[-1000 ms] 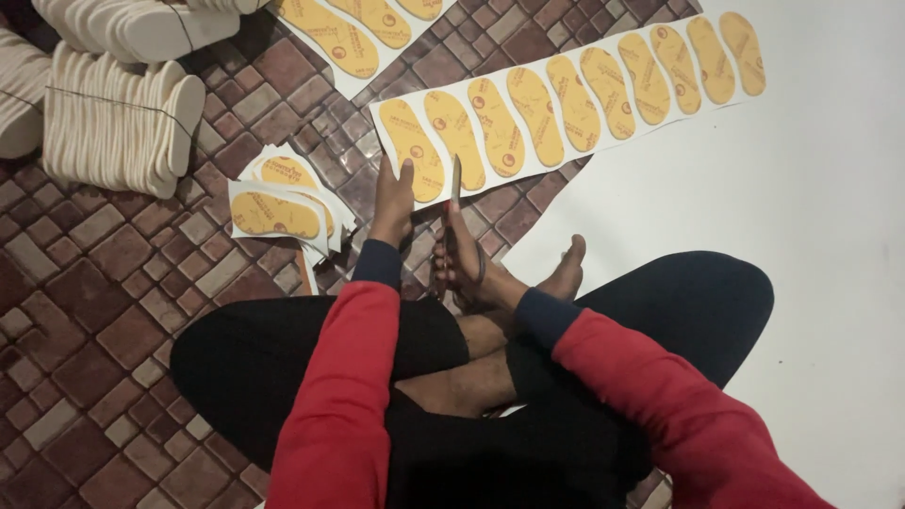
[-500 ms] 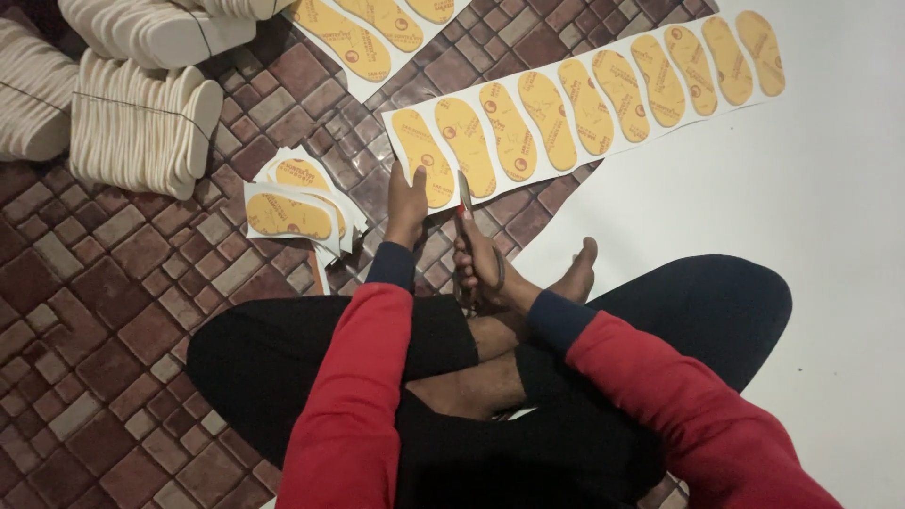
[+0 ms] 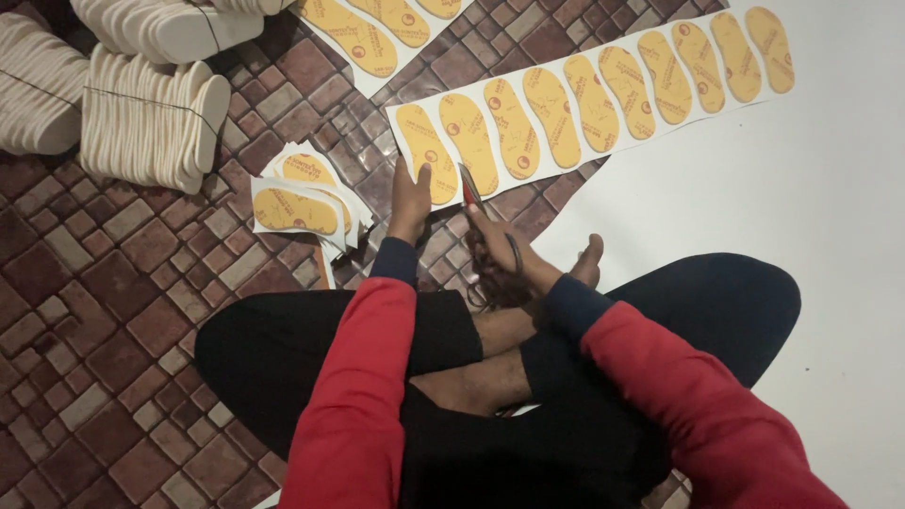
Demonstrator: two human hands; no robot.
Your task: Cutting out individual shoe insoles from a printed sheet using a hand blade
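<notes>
We sit cross-legged on the tiled floor (image 3: 113,311). Our left hand (image 3: 411,196) lies flat, fingers spread, pinning the near end of the long white sheet (image 3: 603,141) of yellow insole prints so it stays put. Our right hand (image 3: 498,247) grips scissors (image 3: 473,196), blades at the sheet's edge. Cut pieces (image 3: 297,203) pile just left.

A home-style shoe workshop — bundled white soles (image 3: 151,118) and printed insole sheets (image 3: 594,99) spread across a brick-patterned floor (image 3: 104,311).
</notes>
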